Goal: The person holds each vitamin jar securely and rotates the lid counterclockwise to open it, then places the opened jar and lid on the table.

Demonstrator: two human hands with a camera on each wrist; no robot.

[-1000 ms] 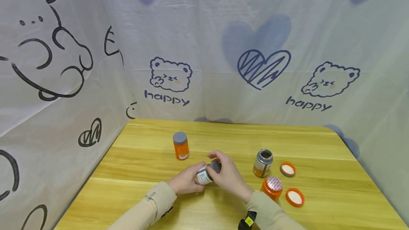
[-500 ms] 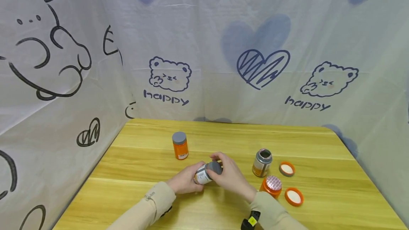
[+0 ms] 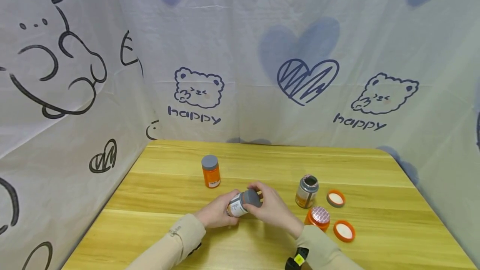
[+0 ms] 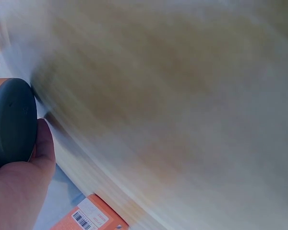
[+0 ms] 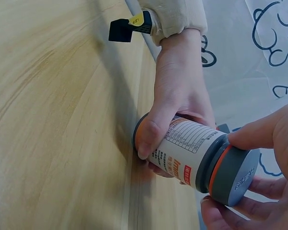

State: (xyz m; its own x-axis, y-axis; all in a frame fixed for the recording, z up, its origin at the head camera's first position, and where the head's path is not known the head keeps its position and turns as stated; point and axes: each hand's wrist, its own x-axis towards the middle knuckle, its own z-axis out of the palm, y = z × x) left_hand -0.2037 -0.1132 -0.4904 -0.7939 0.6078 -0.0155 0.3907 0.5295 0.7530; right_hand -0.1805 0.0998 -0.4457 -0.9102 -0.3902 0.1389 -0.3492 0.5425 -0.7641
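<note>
My left hand (image 3: pixel 219 211) grips a pill bottle (image 3: pixel 237 206) round its white-labelled body, tilted above the table. In the right wrist view, the thumb of that left hand (image 5: pixel 175 96) lies across the label. My right hand (image 3: pixel 273 207) pinches the grey lid (image 3: pixel 251 198) between thumb and fingertips. A thin orange ring shows between the lid (image 5: pixel 236 177) and the bottle's grey neck. The left wrist view shows the bottle's dark round base (image 4: pixel 14 122) with left-hand fingers curled about it.
Beyond the hands stands an orange bottle (image 3: pixel 211 174) with a grey lid. To the right are a lidless grey-topped bottle (image 3: pixel 307 193) and an orange bottle (image 3: pixel 318 216) with a foil-like top. Two loose lids (image 3: pixel 336 198) lie beside them, white insides up. Cloth walls surround the table (image 3: pixel 157 178).
My right hand's fingers have shifted slightly on the lid, baring more of it. The left hand keeps its grip with little movement. The head view has drifted a little.
</note>
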